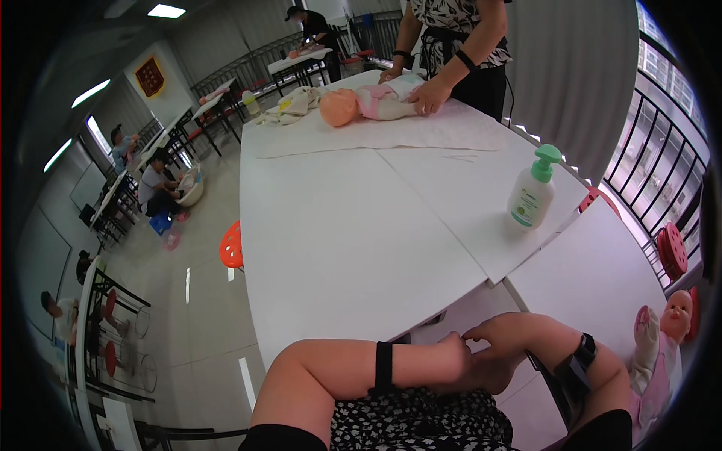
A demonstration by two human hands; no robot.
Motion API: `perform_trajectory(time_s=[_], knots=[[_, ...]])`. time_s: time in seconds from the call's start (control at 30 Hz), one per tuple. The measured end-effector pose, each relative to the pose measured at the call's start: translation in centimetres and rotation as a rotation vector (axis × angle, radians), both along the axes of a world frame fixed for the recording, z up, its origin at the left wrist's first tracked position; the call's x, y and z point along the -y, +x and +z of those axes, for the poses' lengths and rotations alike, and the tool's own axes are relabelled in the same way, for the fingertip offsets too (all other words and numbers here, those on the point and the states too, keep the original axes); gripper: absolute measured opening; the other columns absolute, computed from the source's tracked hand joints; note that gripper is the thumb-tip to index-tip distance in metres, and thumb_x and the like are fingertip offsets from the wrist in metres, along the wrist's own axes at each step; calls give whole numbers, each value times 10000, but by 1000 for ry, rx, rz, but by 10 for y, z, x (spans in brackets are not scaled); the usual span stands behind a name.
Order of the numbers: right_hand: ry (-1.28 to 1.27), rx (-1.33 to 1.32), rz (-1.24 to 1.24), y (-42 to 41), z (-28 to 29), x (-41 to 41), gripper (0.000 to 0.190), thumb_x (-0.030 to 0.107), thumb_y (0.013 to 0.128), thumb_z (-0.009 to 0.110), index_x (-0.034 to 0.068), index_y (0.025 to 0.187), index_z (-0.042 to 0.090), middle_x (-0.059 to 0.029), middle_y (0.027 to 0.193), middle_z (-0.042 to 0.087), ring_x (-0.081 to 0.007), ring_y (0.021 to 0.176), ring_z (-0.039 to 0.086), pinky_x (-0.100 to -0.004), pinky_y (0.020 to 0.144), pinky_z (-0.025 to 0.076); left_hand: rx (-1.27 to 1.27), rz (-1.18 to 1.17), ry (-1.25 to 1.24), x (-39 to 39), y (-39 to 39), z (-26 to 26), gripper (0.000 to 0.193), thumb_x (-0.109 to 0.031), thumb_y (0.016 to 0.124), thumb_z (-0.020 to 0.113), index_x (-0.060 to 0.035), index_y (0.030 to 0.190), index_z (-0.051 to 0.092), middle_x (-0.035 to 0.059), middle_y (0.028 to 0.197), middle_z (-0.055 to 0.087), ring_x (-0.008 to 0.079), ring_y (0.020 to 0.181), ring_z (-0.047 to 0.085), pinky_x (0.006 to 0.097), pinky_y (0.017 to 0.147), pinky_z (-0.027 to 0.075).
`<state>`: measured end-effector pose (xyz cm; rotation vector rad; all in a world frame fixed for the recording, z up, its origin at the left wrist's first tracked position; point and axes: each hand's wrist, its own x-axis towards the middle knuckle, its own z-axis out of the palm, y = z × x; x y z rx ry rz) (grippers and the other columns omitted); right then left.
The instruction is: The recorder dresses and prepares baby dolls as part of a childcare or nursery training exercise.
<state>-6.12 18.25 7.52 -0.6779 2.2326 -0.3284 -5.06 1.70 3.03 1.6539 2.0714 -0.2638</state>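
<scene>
Above my lap, my left hand [454, 356] and my right hand [497, 334] meet beside the table edge. The right fingers touch the left hand near its thumb; most of the left fingers are hidden. Bare skin, perhaps my leg [499, 376], shows just beneath them. No object is visible in either hand. Beyond my hands stretches a white table [350, 248]. A white pump bottle with a green top [530, 194] stands on it, bearing writing. To my right, a baby doll in pink and white clothing [657, 366] is propped near a second white table [586, 265].
Across the table, another person's hands [431, 96] touch a baby doll [375, 101] lying on a pale cloth [316, 144]. A crumpled cloth [293, 107] lies beside it. Thin sticks [461, 158] rest nearby. A red stool [231, 245] stands at the left edge. Other people work farther off.
</scene>
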Motion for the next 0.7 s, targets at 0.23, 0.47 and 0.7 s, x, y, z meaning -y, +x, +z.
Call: perform_trajectory(time_s=[0.23,0.47,0.7], knots=[[4,-6,11,1,0,2,605,458,803,574,123,1305,526,-165,1186,614,-343,1085,583,-412,939,449,-35,-12,-20,0,2,-19,292,-286,719,646,-120,959,665,44,955,684,217,927,654,337,776,480],[15,6,17,-1,-4,2,618,448,799,580,129,1323,507,-167,1181,615,-345,1083,581,-413,936,449,-53,-5,-15,0,3,-13,274,-278,728,636,-120,950,666,46,950,683,217,922,654,334,773,479],[23,18,-13,-1,5,4,618,437,792,591,130,1323,508,-164,1194,610,-340,1098,574,-410,943,444,-78,-6,16,1,2,-32,246,-260,738,620,-121,935,666,47,938,681,215,906,653,334,760,478]])
